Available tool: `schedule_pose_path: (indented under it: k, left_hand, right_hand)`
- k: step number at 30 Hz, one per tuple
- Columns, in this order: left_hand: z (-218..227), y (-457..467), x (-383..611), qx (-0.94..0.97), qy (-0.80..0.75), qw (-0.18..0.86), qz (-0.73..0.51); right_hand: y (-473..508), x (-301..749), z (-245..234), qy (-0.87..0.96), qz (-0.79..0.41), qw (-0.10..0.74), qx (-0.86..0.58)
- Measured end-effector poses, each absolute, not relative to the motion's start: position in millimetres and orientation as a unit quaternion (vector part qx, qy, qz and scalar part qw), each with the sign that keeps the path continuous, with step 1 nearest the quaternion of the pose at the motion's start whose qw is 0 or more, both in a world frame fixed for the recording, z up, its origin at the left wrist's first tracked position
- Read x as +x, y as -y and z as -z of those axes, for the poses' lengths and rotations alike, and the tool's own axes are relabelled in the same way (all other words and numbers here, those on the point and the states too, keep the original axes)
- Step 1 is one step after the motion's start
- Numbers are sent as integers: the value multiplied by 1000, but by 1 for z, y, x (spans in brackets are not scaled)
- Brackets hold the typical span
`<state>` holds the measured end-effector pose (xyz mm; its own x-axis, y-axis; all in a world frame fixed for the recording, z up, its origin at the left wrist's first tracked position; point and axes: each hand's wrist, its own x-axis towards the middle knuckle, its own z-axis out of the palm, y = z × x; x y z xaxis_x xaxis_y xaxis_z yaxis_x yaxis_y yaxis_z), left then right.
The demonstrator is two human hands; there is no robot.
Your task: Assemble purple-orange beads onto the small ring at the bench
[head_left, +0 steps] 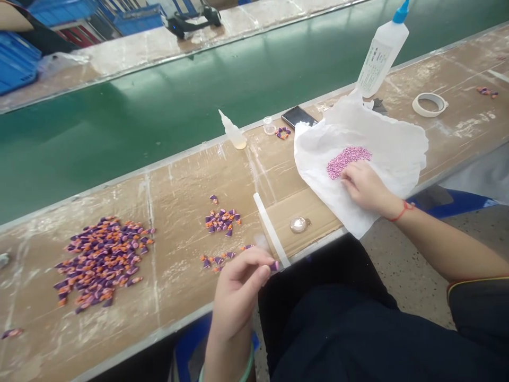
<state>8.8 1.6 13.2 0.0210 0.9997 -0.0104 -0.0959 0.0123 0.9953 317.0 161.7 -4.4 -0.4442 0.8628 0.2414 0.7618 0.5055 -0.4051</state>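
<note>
My left hand (242, 286) is closed, pinching a small purple-and-pink figurine piece (274, 266) between thumb and fingertips near the table's front edge. Several purple-and-orange pieces (217, 260) lie just beyond it, with a small cluster (222, 220) farther back. On the right, my right hand (363, 185) has its fingers pressed together at the edge of a patch of tiny pink and white beads (345, 159). The beads are spread on a crumpled white sheet (401, 138). Whatever the right fingertips hold, if anything, is too small to make out.
A large heap of purple-and-orange pieces (103, 260) is at left. A small dropper bottle (233, 131), a phone (298, 116), a ring of pieces (283, 132), a tall blue-capped bottle (384, 50) and a tape roll (429, 104) stand along the back. A round clear-topped item (299, 224) lies on cardboard.
</note>
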Motion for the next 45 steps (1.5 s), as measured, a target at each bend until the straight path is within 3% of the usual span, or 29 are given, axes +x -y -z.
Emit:
schedule_pose_path:
  k: [7, 14, 26, 30, 34, 45]
  left_hand:
    - [-40, -36, 71, 547, -471, 509, -469]
    - [-43, -44, 94, 564, -457, 488, -485]
    - [-43, -40, 97, 581, -486, 456, -467]
    - [-41, -38, 98, 543, -478, 476, -501]
    - [-43, -36, 95, 550, -454, 465, -525]
    - [-45, -34, 92, 599, -453, 413, -516]
  right_hand:
    - [-117, 295, -56, 899, -153, 309, -271]
    - [-96, 278, -75, 921, -117, 303, -217]
    - [-87, 272, -78, 938, -83, 254, -222]
    - [-83, 271, -83, 888, -223, 291, -277]
    - [-78, 270, -90, 819, -377, 262, -344]
    - [-75, 263, -88, 817, -372, 276, -345]
